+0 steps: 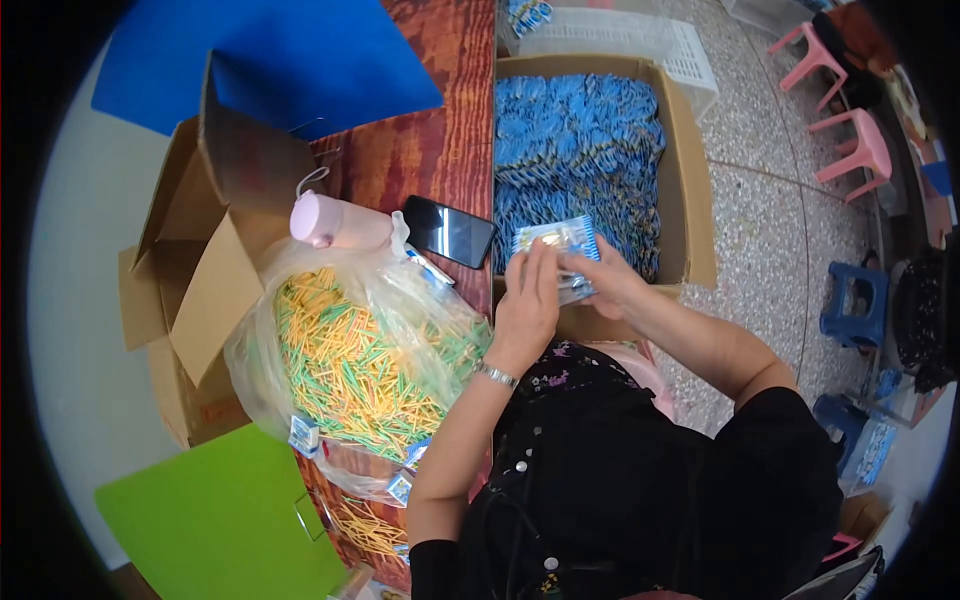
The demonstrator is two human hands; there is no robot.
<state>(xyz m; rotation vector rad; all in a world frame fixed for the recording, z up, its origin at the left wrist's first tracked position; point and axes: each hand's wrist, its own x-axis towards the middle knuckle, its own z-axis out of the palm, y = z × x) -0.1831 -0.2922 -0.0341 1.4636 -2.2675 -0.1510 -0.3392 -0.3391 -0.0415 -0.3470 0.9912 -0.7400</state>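
Stone-chip floor [745, 230]; red wood-grain tabletop [400, 150] to left. Left hand [528, 305] and right hand [610, 285] both on blue-and-white packet [558, 236], just off tabletop's right edge, above near edge of open carton [690, 210]. Left fingers together, clamped on packet; right thumb and fingers clamped on its right side. Carton filled with blue packets [575, 125]. On tabletop, near right edge: clear bag [250, 335] with yellow and green sticks [350, 370]. Beyond bag: dark phone [450, 232] at right edge, pink bottle [345, 222] beside it. Farther off, on floor: pink stools [862, 150].
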